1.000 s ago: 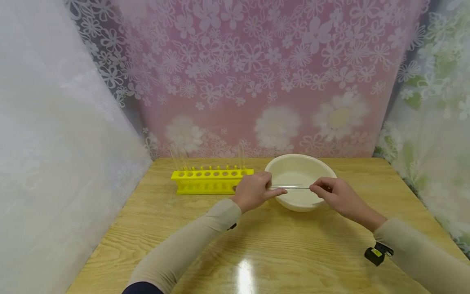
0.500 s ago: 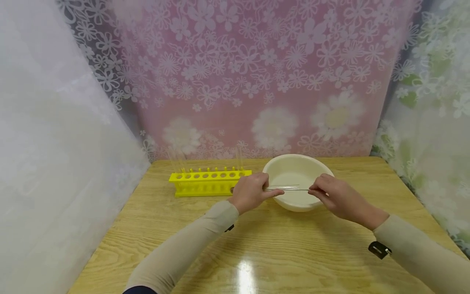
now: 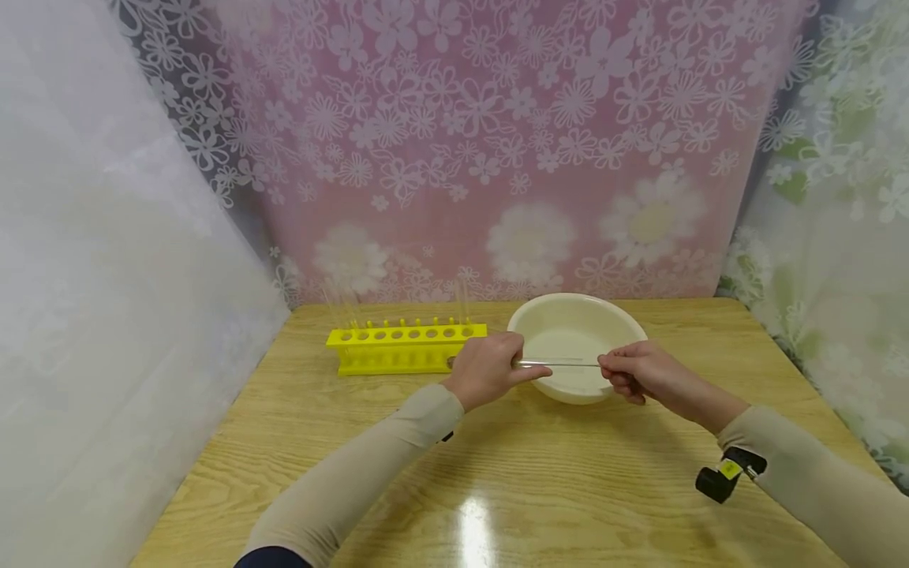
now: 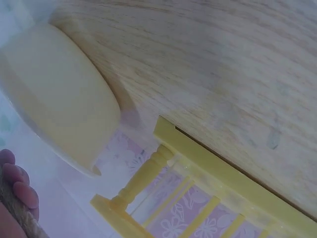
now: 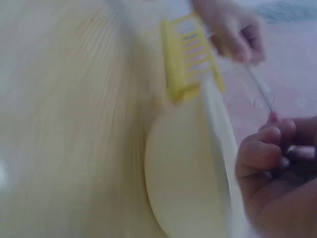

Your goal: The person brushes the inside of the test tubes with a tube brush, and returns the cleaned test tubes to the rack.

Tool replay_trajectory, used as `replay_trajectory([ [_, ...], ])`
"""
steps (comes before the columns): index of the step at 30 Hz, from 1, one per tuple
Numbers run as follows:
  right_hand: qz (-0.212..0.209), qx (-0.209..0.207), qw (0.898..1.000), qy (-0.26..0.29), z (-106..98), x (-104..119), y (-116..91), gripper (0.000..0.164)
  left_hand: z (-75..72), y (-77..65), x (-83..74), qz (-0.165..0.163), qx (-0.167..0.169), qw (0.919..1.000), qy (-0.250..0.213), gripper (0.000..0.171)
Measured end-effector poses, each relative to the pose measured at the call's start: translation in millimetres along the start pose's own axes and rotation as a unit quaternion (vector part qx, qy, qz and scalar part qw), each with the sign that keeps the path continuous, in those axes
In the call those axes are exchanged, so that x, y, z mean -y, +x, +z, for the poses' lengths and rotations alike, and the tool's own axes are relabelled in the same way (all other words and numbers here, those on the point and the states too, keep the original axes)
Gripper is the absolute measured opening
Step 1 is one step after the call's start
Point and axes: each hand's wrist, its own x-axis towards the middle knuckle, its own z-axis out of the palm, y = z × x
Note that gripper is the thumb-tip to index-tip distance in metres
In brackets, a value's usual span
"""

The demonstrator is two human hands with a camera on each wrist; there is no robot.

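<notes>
My left hand (image 3: 486, 367) grips a clear glass test tube (image 3: 561, 360), held level in front of the white bowl (image 3: 568, 315). Its open mouth points to the right. A thin wire handle (image 3: 591, 364) runs out of that mouth, and the fingertips of my right hand (image 3: 642, 375) pinch its end. Brown bristles (image 4: 24, 213) of a test tube brush show along the left palm in the left wrist view; the fingers hide most of the tube there. In the right wrist view the right fingers (image 5: 260, 153) are curled round the wire end.
A yellow test tube rack (image 3: 405, 364) stands left of the bowl, just behind my left hand. Upright glass tubes (image 3: 348, 308) rise from its left end, with more glass (image 3: 463, 298) at its right end. Floral curtains (image 3: 426, 158) surround the wooden table (image 3: 554, 489).
My right hand has turned at the wrist, its lower fingers now showing beneath the pinch. The left hand keeps its grip on the tube. The head view has shifted slightly.
</notes>
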Motion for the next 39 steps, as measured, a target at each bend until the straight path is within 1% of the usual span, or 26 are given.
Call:
replay_trajectory([
  [1,-0.035,-0.014,0.998,-0.050,0,-1,-1,0.032,0.1,0.1,0.3,-0.003,0.002,1.0000,-0.003,0.051],
  [2,-0.085,-0.032,0.989,-0.113,1,-2,-2,0.029,0.5,0.2,0.8,-0.007,0.005,0.9999,-0.007,0.050],
  [3,-0.143,-0.055,0.971,-0.185,2,-3,-3,0.025,0.7,0.3,1.2,-0.009,0.006,0.9999,-0.011,0.050],
  [4,-0.210,-0.080,0.938,-0.263,3,-5,-3,0.021,0.9,0.4,1.6,-0.012,0.006,0.9998,-0.014,0.050],
  [5,-0.277,-0.108,0.894,-0.335,4,-6,-3,0.020,1.1,0.3,2.1,-0.013,0.005,0.9998,-0.016,0.050],
  [7,-0.393,-0.157,0.787,-0.449,4,-9,-2,0.022,1.2,0.4,2.8,-0.014,0.001,0.9997,-0.020,0.050],
  [8,-0.438,-0.174,0.734,-0.488,4,-10,0,0.026,1.2,0.4,3.0,-0.013,-0.001,0.9997,-0.019,0.050],
  [9,-0.471,-0.184,0.692,-0.515,3,-11,1,0.031,1.3,0.5,3.1,-0.011,-0.004,0.9997,-0.019,0.050],
  [10,-0.492,-0.188,0.662,-0.534,3,-12,1,0.038,1.3,0.3,3.1,-0.009,-0.008,0.9997,-0.019,0.050],
  [11,-0.503,-0.187,0.648,-0.541,2,-13,2,0.044,1.2,0.2,3.0,-0.006,-0.010,0.9997,-0.019,0.050],
  [12,-0.506,-0.184,0.643,-0.545,2,-14,2,0.045,1.2,0.2,2.8,-0.004,-0.011,0.9997,-0.020,0.050],
  [13,-0.504,-0.179,0.648,-0.543,2,-14,2,0.046,1.3,0.1,2.7,-0.002,-0.011,0.9998,-0.019,0.050],
  [14,-0.498,-0.172,0.660,-0.536,1,-15,2,0.041,1.4,0.1,2.6,-0.001,-0.010,0.9998,-0.017,0.050],
  [15,-0.486,-0.166,0.679,-0.525,1,-15,1,0.034,1.4,0.1,2.4,0.000,-0.009,0.9998,-0.015,0.050],
  [17,-0.453,-0.151,0.724,-0.498,2,-14,-1,0.018,0.9,-0.2,2.1,0.000,-0.004,0.9999,-0.011,0.051],
  [19,-0.409,-0.133,0.769,-0.473,3,-12,-3,0.006,0.1,-0.3,1.8,-0.002,0.003,1.0000,-0.005,0.051],
  [21,-0.361,-0.103,0.813,-0.446,3,-8,-4,0.009,-1.1,-0.1,1.2,-0.002,0.006,1.0000,0.001,0.051],
  [22,-0.338,-0.084,0.830,-0.436,2,-6,-5,0.010,-2.0,0.1,0.4,0.000,0.006,1.0000,0.004,0.051],
  [24,-0.303,-0.045,0.855,-0.418,1,-4,-6,0.013,-3.4,0.8,-1.7,0.008,0.009,0.9999,0.011,0.052],
  [25,-0.292,-0.026,0.863,-0.411,0,-3,-7,0.014,-4.1,0.7,-2.7,0.014,0.012,0.9998,0.013,0.052],
  [26,-0.286,-0.011,0.868,-0.407,-1,-2,-8,0.015,-4.4,0.6,-3.7,0.019,0.016,0.9996,0.013,0.051],
  [27,-0.288,0.000,0.867,-0.406,-2,-2,-9,0.015,-4.6,0.6,-4.9,0.026,0.019,0.9994,0.012,0.051],
  [29,-0.303,0.008,0.860,-0.410,-5,-4,-10,0.015,-4.3,0.3,-6.9,0.035,0.025,0.9990,0.012,0.051],
  [32,-0.334,0.003,0.847,-0.415,-8,-5,-11,0.017,-3.4,-0.2,-8.2,0.037,0.022,0.9990,0.010,0.051],
  [35,-0.348,-0.002,0.840,-0.415,-9,-4,-11,0.018,-3.2,-0.4,-8.0,0.028,0.017,0.9994,0.010,0.051],
  [39,-0.338,-0.002,0.844,-0.416,-11,-3,-13,0.017,-3.2,-0.7,-7.5,0.016,0.022,0.9996,-0.002,0.051],
])
